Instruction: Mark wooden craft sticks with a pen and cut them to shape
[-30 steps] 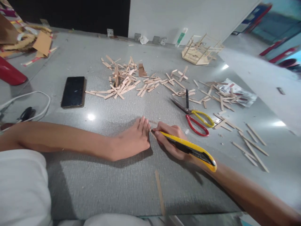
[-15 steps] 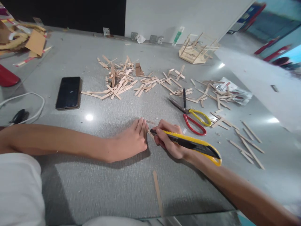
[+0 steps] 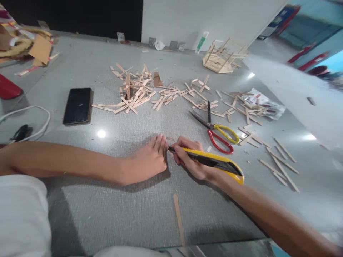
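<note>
My right hand (image 3: pixel 189 157) is closed round a yellow and black utility knife (image 3: pixel 214 160), its tip pointing left at my left hand's fingers. My left hand (image 3: pixel 154 153) presses on the grey table with its fingers bent and held together. Between the two hands shows a small part of a wooden craft stick (image 3: pixel 169 152); the rest of it is hidden under my left fingers. Another thin sliver (image 3: pixel 170 139) lies just beyond the fingertips. A single craft stick (image 3: pixel 178 219) lies nearer the table's front edge.
Scissors (image 3: pixel 219 134) with red and yellow handles lie right of my hands. Beyond are a heap of craft sticks (image 3: pixel 136 92), a stick frame (image 3: pixel 223 59) and a plastic packet (image 3: pixel 268 103). More loose sticks (image 3: pixel 280 160) lie right. A phone (image 3: pixel 77 106) and white cable (image 3: pixel 44 125) are left.
My right hand and the utility knife have shifted slightly left, closer to my left hand. My left hand stays pressed in the same place.
</note>
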